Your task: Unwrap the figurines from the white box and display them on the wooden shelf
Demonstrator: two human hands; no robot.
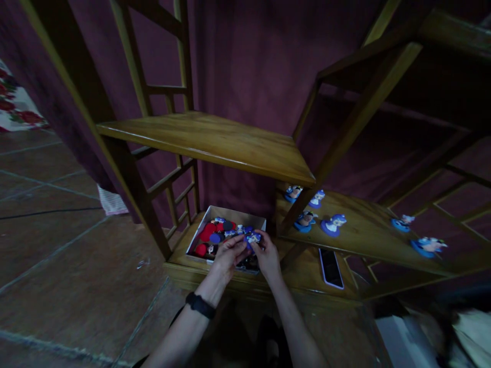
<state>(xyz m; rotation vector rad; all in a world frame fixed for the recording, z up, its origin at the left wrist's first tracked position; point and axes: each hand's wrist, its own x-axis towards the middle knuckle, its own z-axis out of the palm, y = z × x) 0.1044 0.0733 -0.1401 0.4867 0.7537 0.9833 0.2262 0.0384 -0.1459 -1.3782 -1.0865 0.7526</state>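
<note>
Between my two hands is a small blue-and-white figurine [252, 238], held just above the front right part of an open cardboard box [221, 210]. My left hand [229, 254] grips its left side with the fingertips. The thumb and fingers of my right hand [267, 255] close on its right side. Several more figurines lie in the box, some with red bases [207, 232] and others with blue or purple ones [217, 237]. My hands and the held figurine cover part of the box's contents.
More figurines stand on the shelf to the right, among them a purple-and-white one [333, 225]. A phone [331, 268] lies on the lower board. Above the box juts a wooden shelf [207, 138], with an upright post [337, 128] at its right.
</note>
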